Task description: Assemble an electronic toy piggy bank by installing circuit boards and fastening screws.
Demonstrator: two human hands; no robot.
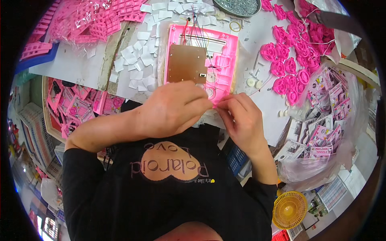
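Note:
A pink plastic housing (228,74) lies open side up on the table in front of me. A flat brown board (185,62) covers its left part, and thin dark and red wires rise past the far edge. My left hand (171,106) is closed over the near edge of the housing, fingertips bunched beside the board's lower right. Close by, my right hand (241,116) pinches at the housing's near right corner, thumb and forefinger together. Whatever lies between the fingertips of either hand is too small or hidden to name.
Small white paper pieces (136,56) are scattered left of the housing. Pink round plastic parts (289,66) lie in a heap at the right. A metal bowl of screws (239,6) stands at the back. Printed cards (321,136) fill a plastic bag on the right; a pink-filled box (80,104) is at the left.

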